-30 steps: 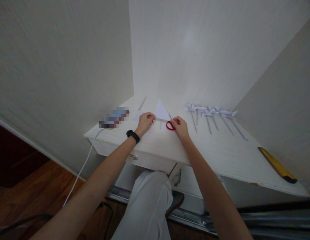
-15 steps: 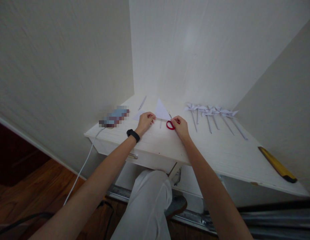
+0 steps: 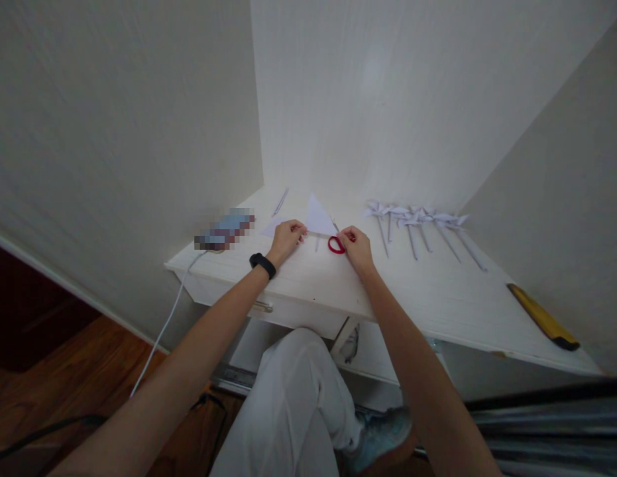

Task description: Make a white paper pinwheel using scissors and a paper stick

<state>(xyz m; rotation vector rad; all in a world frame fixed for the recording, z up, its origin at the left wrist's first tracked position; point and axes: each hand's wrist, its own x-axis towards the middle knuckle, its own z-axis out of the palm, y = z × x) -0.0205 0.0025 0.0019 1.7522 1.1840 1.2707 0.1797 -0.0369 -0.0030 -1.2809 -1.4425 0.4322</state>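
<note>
A white paper triangle [image 3: 319, 217] stands point-up over the desk, stretched between my two hands. My left hand [image 3: 287, 238] is closed in a pinch at its lower left corner. At the lower right corner, my right hand [image 3: 356, 248] pinches the paper as well. Scissors with a red handle [image 3: 336, 245] lie just beside my right fingertips; the paper and hand hide part of them. Another flat piece of white paper [image 3: 271, 227] rests left of my left hand. A thin pale strip [image 3: 317, 244] shows below the triangle.
Several white paper pinwheels [image 3: 417, 217] on sticks lie in a row to the right. Thin sticks [image 3: 280, 202] lie at the back left. A blurred-out device [image 3: 225, 228] with a white cable sits at the left edge. A yellow and black tool [image 3: 543, 317] lies far right.
Both hands keep their pinch on the paper triangle, which looks nearly unchanged. The whole view has shifted slightly, and my foot below the desk has come forward to the right.
</note>
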